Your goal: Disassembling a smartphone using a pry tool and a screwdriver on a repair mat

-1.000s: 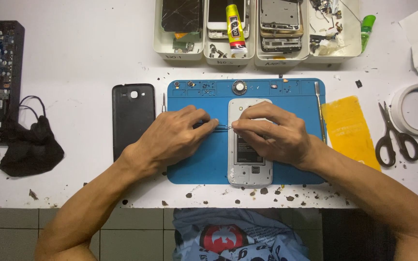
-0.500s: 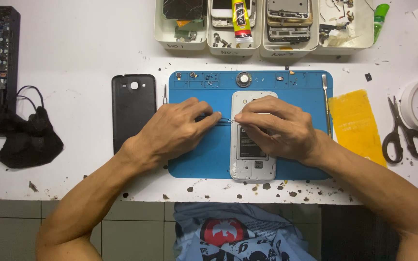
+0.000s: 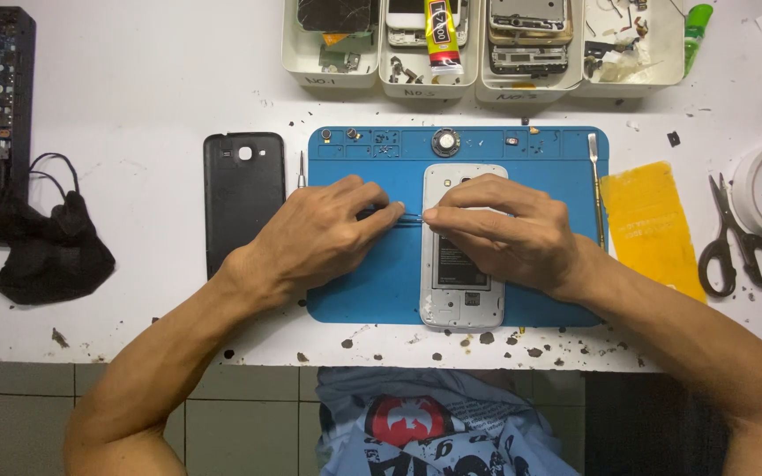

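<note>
Shifted slightly down and left since before, both hands, fingertips still meeting. Left hand (image 3: 315, 236) pinching thin tweezers (image 3: 407, 214), tips at phone's (image 3: 462, 291) left edge. Right hand (image 3: 509, 234) lying flat over opened white phone, fingers pressed together, holding it on blue mat (image 3: 372, 291). Left of left hand: black cover (image 3: 242, 198). Right of right hand: yellow sheet (image 3: 650, 225), scissors (image 3: 738, 238).

My left hand (image 3: 324, 234) pinches thin tweezers (image 3: 406, 214) toward the white phone (image 3: 462, 251) on the blue mat (image 3: 372, 282); my right hand (image 3: 509, 234) rests on the phone. A black back cover (image 3: 242, 198) lies just beside the mat.
</note>
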